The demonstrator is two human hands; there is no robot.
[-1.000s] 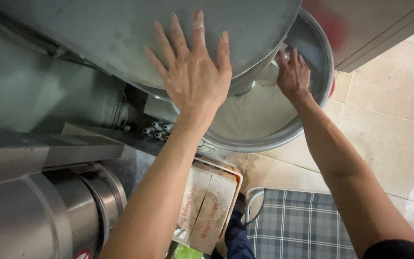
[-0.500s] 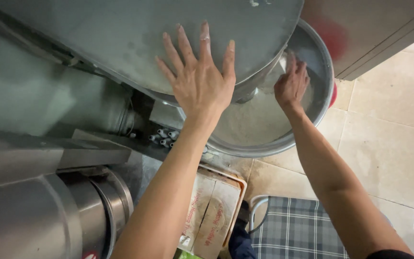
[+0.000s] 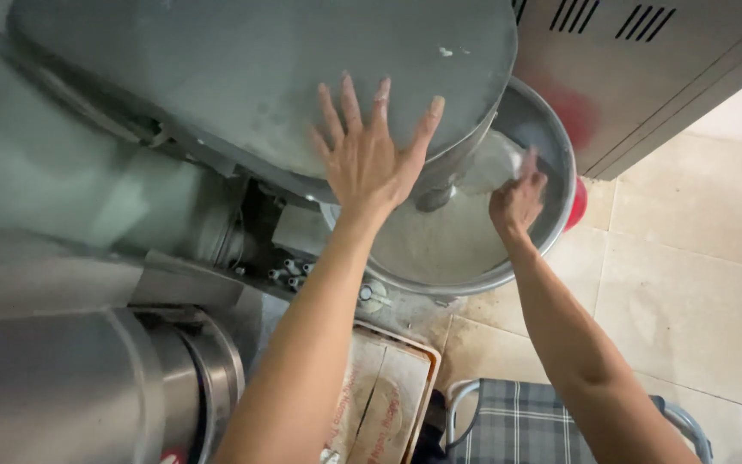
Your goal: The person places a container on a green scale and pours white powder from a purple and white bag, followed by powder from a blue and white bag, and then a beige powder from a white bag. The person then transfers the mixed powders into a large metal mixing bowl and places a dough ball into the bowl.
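My left hand (image 3: 371, 159) lies flat with fingers spread on the tilted grey metal lid (image 3: 242, 77) of a big machine. My right hand (image 3: 517, 198) reaches inside the wide steel basin (image 3: 551, 137) below the lid, fingers curled around a small pale clump by the basin's inner wall. The basin's bottom is coated with a whitish wet layer. A short spout under the lid hangs over the basin, partly hidden by my left hand.
A steel cylinder of the machine (image 3: 88, 387) fills the lower left. A cardboard box (image 3: 384, 399) stands on the tiled floor (image 3: 697, 283), next to a plaid-cushioned chair (image 3: 517, 425). A grey vented cabinet (image 3: 646, 60) stands at the upper right; something red (image 3: 577, 206) shows behind the basin.
My right hand has slid down from the basin's upper rim to deeper inside the bowl. My left hand has stayed pressed on the lid; the view has shifted slightly.
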